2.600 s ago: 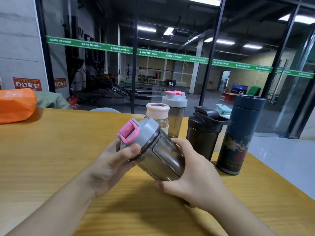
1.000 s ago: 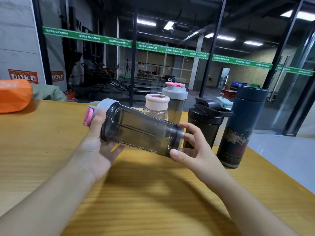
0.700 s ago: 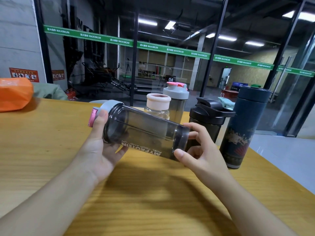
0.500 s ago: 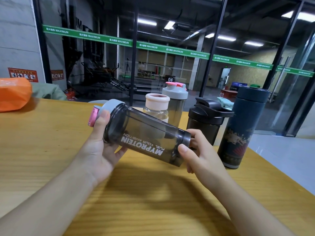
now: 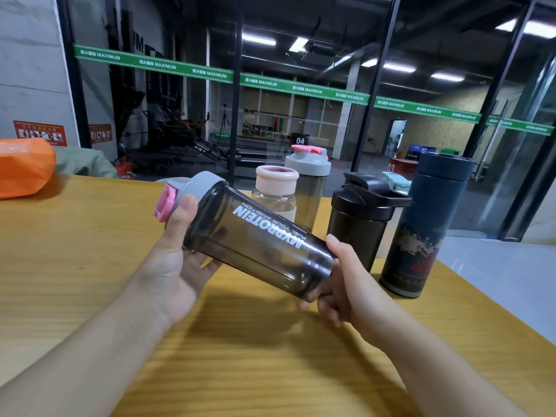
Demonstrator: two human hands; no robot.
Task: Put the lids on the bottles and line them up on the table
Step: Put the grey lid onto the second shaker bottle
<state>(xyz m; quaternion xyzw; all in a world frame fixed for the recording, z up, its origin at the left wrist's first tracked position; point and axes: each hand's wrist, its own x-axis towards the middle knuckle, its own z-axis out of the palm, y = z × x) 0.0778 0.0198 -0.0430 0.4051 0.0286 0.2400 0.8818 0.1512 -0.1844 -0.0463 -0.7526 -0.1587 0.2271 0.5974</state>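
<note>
Head view. Left hand (image 5: 177, 266) grasps the lid end of the smoky shaker (image 5: 258, 239), thumb lying along the grey lid (image 5: 200, 185); its other fingers are hidden behind the bottle. Right hand (image 5: 340, 284) cups the shaker's base, fingers curled under it and partly hidden. The shaker is off the table (image 5: 90, 266), tilted, lid up-left, "MYPROTEIN" print upside down.

Five bottles in all; four stand behind, lids on: pink-lid bottle (image 5: 275, 192), grey shaker (image 5: 308, 182), black shaker (image 5: 361, 224), blue flask (image 5: 421, 224). The held shaker overlaps the pink-lid bottle's lower part. A pale green thing (image 5: 397, 182) shows behind the black shaker, unclear. Orange bag (image 5: 24, 167) at far left, cut off by the frame edge.
</note>
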